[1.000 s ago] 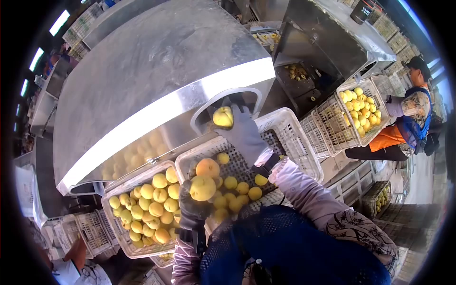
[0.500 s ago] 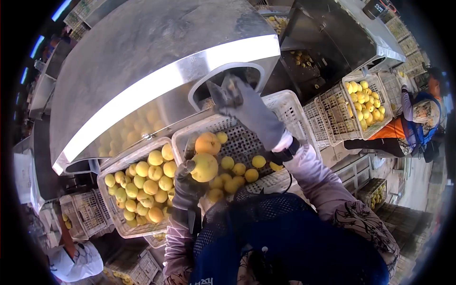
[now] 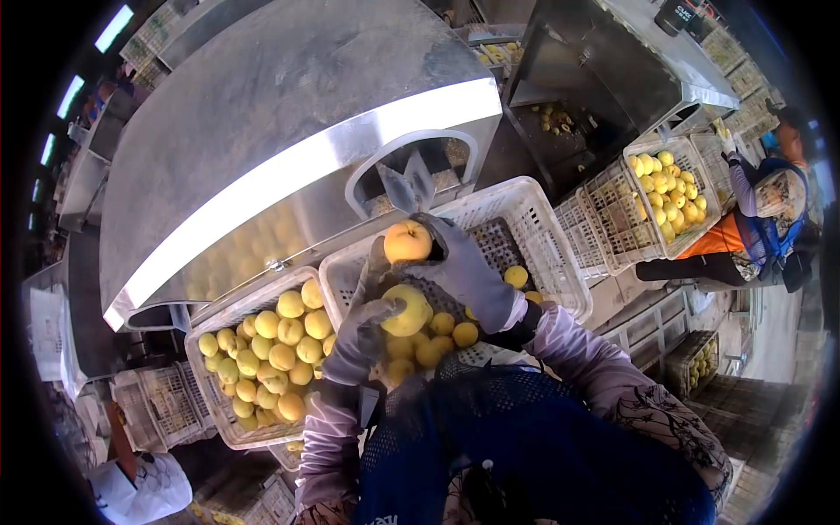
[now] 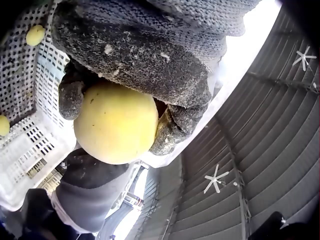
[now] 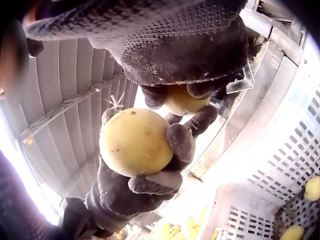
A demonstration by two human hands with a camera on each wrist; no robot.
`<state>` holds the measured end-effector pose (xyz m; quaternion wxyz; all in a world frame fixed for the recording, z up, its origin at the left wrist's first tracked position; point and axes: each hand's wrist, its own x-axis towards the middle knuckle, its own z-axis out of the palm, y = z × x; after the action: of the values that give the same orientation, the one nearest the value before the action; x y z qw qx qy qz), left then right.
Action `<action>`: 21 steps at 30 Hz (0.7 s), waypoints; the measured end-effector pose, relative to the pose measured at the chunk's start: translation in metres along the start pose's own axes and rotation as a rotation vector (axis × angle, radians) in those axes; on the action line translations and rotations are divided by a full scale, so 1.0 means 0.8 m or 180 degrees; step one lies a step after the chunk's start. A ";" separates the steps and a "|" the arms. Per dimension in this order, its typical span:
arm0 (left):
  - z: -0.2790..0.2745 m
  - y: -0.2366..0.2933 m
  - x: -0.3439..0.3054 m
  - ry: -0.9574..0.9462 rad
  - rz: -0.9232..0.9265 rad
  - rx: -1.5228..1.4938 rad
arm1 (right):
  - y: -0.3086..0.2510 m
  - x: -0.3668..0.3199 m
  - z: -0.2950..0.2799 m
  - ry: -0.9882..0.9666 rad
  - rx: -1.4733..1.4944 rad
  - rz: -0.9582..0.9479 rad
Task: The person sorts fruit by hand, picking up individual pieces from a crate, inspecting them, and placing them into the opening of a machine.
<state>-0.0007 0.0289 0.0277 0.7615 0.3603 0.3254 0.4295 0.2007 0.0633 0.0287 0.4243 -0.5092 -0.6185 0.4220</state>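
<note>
Fingers clamped: left hand on yellow fruit, right hand on orange fruit. Judged hand-over; next move likely called for lifting orange fruit to forked metal piece.

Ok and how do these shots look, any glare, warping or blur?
Head: fisheye warp, black corners, strong glare along the metal hood's front edge; left wrist: blown-out white beside the left hand, though the fruit it holds shows clearly; right wrist: the crate looks washed out, and the lower-left corner is dark and blurry.
</note>
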 end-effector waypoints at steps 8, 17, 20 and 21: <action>0.009 -0.006 0.009 0.0218 -0.0037 -0.0302 | 0.065 0.091 0.005 0.0728 -0.1667 -0.0518; -0.040 -0.053 -0.028 0.0723 -0.0356 -0.0762 | 0.051 0.166 -0.001 0.1062 -0.1440 -0.0544; -0.040 -0.049 -0.016 0.0501 0.1202 0.3002 | 0.033 0.163 -0.032 0.0228 -0.2513 -0.0952; -0.065 -0.071 -0.008 0.0551 0.2295 0.3831 | -0.031 0.134 -0.041 0.0029 -0.1312 0.0207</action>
<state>-0.0213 0.0164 -0.0459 0.2117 0.7687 0.4261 0.4275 0.2122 0.1691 0.0719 0.3002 -0.6068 -0.6731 0.2978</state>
